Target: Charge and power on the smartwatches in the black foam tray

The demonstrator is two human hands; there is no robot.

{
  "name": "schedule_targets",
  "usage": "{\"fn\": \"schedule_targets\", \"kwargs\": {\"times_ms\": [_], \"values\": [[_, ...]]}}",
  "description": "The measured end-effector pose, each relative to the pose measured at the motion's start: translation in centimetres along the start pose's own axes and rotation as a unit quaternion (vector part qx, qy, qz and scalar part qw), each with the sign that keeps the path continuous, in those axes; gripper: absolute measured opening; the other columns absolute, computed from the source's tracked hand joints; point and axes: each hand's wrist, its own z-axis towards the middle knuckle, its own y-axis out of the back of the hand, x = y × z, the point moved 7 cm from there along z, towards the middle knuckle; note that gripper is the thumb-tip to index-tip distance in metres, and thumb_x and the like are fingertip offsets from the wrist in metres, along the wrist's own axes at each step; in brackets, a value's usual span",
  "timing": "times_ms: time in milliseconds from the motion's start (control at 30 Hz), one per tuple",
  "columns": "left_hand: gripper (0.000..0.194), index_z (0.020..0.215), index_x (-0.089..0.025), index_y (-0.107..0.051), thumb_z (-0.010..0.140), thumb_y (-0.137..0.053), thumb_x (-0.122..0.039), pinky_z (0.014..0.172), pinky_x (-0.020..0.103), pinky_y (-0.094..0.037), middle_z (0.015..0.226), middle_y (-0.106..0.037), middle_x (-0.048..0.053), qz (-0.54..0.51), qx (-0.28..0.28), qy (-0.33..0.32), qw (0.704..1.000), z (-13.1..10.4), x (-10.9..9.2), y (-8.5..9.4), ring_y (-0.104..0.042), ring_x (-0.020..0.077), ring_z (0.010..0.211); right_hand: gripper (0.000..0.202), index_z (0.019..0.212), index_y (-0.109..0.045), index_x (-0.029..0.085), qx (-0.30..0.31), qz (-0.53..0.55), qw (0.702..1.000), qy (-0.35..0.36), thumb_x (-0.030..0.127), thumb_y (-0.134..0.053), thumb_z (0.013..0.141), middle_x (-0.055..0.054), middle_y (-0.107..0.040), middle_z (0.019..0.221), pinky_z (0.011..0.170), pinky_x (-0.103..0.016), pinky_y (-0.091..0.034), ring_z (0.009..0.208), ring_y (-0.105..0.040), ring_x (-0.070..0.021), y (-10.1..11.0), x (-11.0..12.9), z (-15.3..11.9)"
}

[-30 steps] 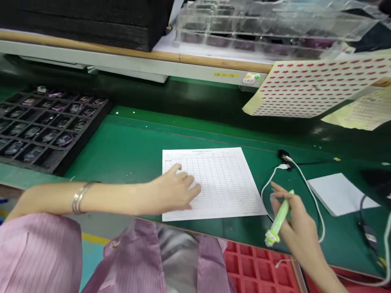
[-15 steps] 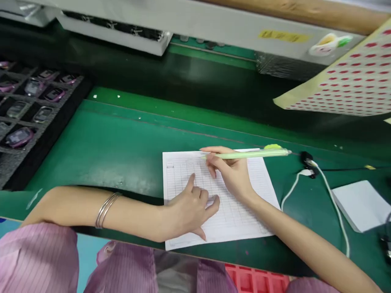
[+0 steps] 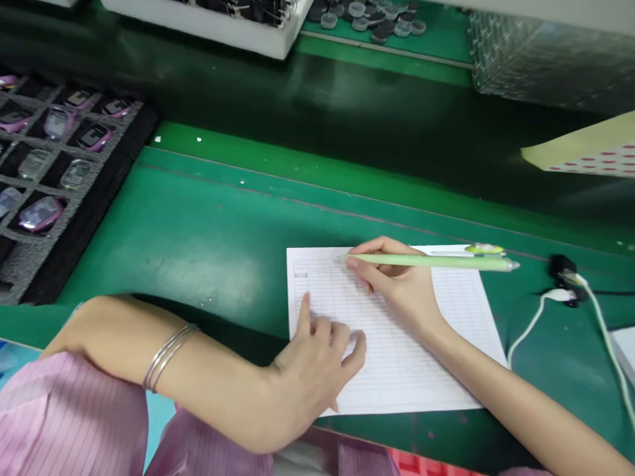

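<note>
A printed sheet of paper (image 3: 397, 370) with a ruled grid lies on the green table, with a small dark entry near its upper left corner. My left hand (image 3: 322, 360) rests on the sheet's left part, index finger stretched forward and the other fingers bent apart, holding nothing. Pinched in my right hand (image 3: 401, 284) is a light green pen (image 3: 446, 262), its tip at the upper part of the sheet and its clip end pointing right.
A black foam tray (image 3: 99, 192) with pink and clear watch-like pieces stands at the left. White cables (image 3: 595, 317) lie at the right. Behind are a white foam box (image 3: 268, 39), small round discs (image 3: 381, 30) and a hanging dotted sheet (image 3: 585, 149).
The view has shifted, so the sheet and right hand appear farther right. My left index finger points straighter up the page. The pen stays in my right hand, tip at the upper sheet.
</note>
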Motion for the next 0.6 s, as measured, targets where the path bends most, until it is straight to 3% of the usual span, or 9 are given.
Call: {"fn": "schedule_targets", "kwargs": {"times_ms": [167, 233, 367, 600], "values": [[0.07, 0.118, -0.009, -0.05, 0.078, -0.049, -0.067, 0.096, 0.056, -0.04, 0.098, -0.058, 0.013, -0.023, -0.053, -0.034, 0.998, 0.6, -0.8, 0.8, -0.056, 0.0257, 0.087, 0.01, 0.066, -0.06, 0.017, 0.042, 0.028, 0.999, -0.014, 0.014, -0.068, 0.072, 0.001, -0.059, 0.059, 0.043, -0.021, -0.04, 0.05, -0.052, -0.011, -4.1, -0.4, -0.9], [0.065, 0.103, -0.011, -0.055, 0.078, -0.044, -0.07, 0.096, 0.056, -0.04, 0.09, -0.059, 0.011, -0.032, -0.047, -0.033, 0.998, 0.3, -0.7, 0.8, -0.057, 0.0255, 0.083, 0.012, 0.064, -0.058, 0.017, 0.048, 0.031, 0.998, -0.014, 0.013, -0.066, 0.072, 0.002, -0.057, 0.056, 0.043, -0.021, -0.04, 0.05, -0.053, -0.0115, -5.0, -1.0, -1.0], [0.057, 0.086, -0.012, -0.057, 0.072, -0.057, -0.068, 0.099, 0.058, -0.037, 0.08, -0.06, 0.008, -0.02, 0.02, -0.01, 1.0, 0.0, 0.1, 0.4, -0.059, 0.0251, 0.078, 0.016, 0.06, -0.056, 0.017, 0.022, -0.009, 1.0, 0.019, 0.012, -0.063, 0.073, 0.004, -0.052, 0.052, 0.04, -0.02, -0.036, 0.046, -0.048, -0.0091, -4.6, -1.6, -1.1], [0.057, 0.09, -0.013, -0.057, 0.069, -0.062, -0.066, 0.1, 0.061, -0.033, 0.079, -0.065, 0.01, -0.028, 0.076, -0.02, 0.997, 0.5, 0.4, 0.2, -0.062, 0.0256, 0.077, 0.019, 0.058, -0.054, 0.017, -0.041, -0.069, 0.996, 0.049, 0.016, -0.065, 0.074, 0.003, -0.048, 0.051, 0.038, -0.022, -0.028, 0.046, -0.041, -0.0089, -3.1, -2.0, -1.6]]}}
